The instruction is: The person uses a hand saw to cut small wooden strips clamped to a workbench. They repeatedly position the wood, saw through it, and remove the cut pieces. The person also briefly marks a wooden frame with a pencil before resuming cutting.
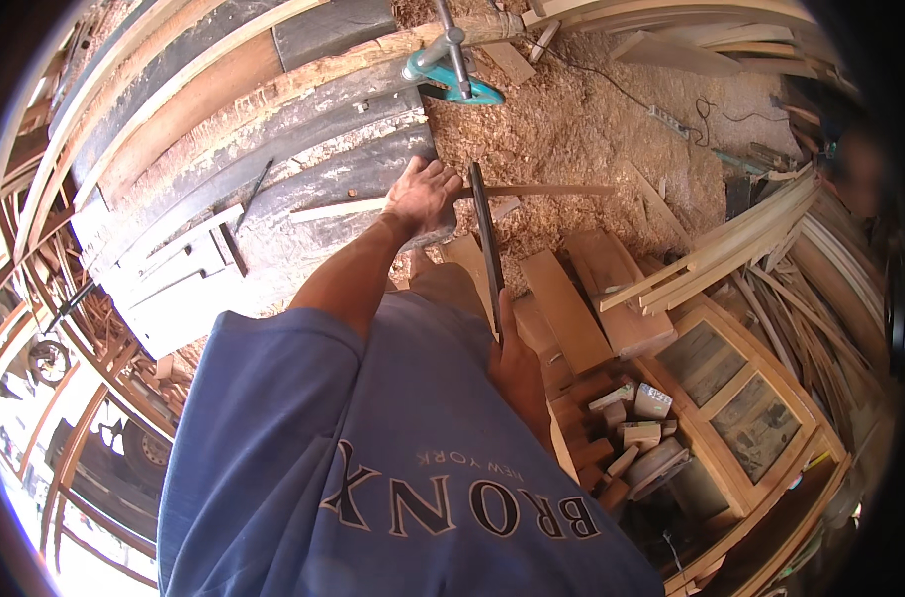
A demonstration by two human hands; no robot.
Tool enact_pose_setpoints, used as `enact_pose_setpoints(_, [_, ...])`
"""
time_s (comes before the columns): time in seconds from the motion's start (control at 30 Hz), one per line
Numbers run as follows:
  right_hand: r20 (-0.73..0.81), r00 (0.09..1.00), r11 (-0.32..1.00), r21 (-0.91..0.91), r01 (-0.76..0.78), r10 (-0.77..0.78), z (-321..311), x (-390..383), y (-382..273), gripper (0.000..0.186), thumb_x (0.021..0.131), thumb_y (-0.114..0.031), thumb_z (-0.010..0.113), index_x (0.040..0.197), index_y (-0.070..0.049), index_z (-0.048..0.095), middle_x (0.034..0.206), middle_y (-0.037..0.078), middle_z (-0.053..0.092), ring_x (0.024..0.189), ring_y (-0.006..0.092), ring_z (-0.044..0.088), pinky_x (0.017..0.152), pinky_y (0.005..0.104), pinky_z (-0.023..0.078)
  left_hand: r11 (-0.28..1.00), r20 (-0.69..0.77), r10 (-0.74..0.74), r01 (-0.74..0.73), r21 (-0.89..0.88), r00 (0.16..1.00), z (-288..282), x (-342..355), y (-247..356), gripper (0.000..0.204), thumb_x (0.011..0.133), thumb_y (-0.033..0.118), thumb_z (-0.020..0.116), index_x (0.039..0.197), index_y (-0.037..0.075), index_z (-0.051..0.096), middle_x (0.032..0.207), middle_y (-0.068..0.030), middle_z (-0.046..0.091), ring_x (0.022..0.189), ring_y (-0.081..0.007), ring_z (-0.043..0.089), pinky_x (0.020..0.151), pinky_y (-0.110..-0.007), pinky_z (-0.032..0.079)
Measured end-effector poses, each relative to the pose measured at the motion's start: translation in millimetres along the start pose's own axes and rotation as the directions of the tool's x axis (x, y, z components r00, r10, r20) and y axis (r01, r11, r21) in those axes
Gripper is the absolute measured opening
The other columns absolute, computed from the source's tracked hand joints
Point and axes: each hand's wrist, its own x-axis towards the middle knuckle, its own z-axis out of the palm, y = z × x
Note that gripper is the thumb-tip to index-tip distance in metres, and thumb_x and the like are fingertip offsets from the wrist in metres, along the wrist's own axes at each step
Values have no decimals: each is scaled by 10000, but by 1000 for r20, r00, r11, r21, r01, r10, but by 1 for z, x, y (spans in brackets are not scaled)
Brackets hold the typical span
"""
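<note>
My left hand (423, 196) is closed over a thin wooden strip (542, 189) and presses it down at the edge of the worn workbench (363, 149). The strip juts past the bench edge to the right. My right hand (517, 353), near my body, grips the lower end of a long, narrow dark tool (485, 229). This tool points away from me and crosses the strip just right of my left hand. Seen nearly edge-on, its exact kind is unclear; it may be a saw. Whether it touches the strip I cannot tell.
A teal clamp (457, 85) stands at the bench's far end. On the bench lie a thin dark rod (256, 194) and wood shavings. Shavings cover the floor (572, 119). To the right are stacked planks (716, 244), a framed wooden panel (741, 388) and wood offcuts (641, 435).
</note>
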Motion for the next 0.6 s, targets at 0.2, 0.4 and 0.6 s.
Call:
enact_pose_setpoints(0.2, [-240,920,949,-21,314,-310,1,46,-4,763,912,-70,452,1581,-229,123,904,331,630,827,512,623,745,568,476,999,-60,-14,12,-42,998,-8,-3,4,356,773,287,625,1064,89,574,1079,-37,606,1088,-191,523,941,-380,340])
enact_pose_setpoints(0.4, [-52,997,997,45,55,-53,-3,-2,-3,722,916,-59,448,1571,-196,176,941,330,642,863,511,627,733,563,481,998,-39,-23,21,-52,999,11,1,1,397,769,297,647,1109,99,596,1129,-34,621,1116,-183,525,968,-371,338])
enact_pose_setpoints(0.6, [-86,988,991,30,129,-126,20,50,3,767,914,-51,477,1578,-248,146,1000,325,647,888,482,647,733,547,500,991,33,-59,55,123,998,34,0,0,426,746,350,663,1113,136,629,1081,-27,610,1125,-208,509,1017,-426,350])
